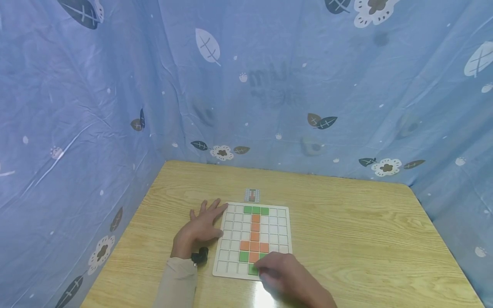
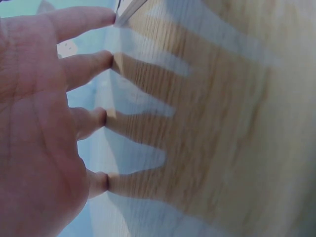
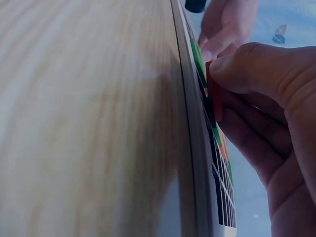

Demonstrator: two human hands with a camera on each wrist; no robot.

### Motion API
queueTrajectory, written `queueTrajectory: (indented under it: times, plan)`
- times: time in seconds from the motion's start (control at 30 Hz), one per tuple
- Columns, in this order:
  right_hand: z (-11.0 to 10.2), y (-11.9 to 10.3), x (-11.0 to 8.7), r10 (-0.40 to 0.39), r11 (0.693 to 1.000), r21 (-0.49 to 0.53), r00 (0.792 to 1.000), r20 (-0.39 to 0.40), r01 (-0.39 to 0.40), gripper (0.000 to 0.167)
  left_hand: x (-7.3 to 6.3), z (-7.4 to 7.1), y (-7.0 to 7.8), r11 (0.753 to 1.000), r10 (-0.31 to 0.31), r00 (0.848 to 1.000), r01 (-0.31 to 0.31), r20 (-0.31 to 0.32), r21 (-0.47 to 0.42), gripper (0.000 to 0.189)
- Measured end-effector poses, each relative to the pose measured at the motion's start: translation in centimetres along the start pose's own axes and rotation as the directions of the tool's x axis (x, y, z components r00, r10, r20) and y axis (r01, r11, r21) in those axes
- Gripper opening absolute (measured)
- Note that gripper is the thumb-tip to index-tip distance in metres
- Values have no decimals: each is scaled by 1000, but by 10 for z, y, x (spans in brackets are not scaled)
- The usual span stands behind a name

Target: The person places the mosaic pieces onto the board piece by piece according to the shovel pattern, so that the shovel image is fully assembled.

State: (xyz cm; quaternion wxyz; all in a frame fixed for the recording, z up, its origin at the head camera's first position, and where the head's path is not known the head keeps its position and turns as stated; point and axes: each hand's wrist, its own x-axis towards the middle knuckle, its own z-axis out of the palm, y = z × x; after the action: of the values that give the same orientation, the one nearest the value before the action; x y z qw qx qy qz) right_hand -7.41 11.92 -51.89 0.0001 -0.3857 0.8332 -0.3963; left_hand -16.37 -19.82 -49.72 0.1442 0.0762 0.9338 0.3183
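Note:
A white gridded board (image 1: 283, 231) lies on the table. Across its far edge runs a row of green tiles (image 1: 256, 210), with a column of orange tiles (image 1: 255, 236) leading toward the near side. More green tiles (image 1: 243, 256) sit around the column's near end, some partly covered by my right hand (image 1: 285, 271). Between thumb and fingers that hand pinches a red tile (image 3: 216, 94), held over the board's near edge. My left hand (image 1: 200, 226) is spread at the board's left side, fingertips on the tabletop and one against the board's edge (image 2: 129, 11).
A small pattern card (image 1: 252, 195) lies just beyond the board's far edge. Blue printed curtains (image 1: 269, 85) enclose the wooden table (image 1: 358, 231) at the back and sides. A black device (image 1: 200, 255) is at my left wrist.

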Motion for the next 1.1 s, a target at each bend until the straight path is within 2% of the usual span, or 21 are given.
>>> queueTrajectory:
  times: [0.5, 0.77, 1.1]
  plan:
    - [4, -1, 2, -61, 995, -85, 997, -54, 56, 33, 0, -1, 1, 1000, -8, 1000, 8, 0, -4, 96]
    - [5, 0, 2, -8, 995, -98, 999, -44, 4, 31, 1, -1, 2, 1000, -16, 1000, 16, 7, 12, 95]
    - [4, 2, 4, -47, 993, -112, 997, -60, 40, 31, 1, -1, 2, 1000, -11, 1000, 11, 3, 7, 96]
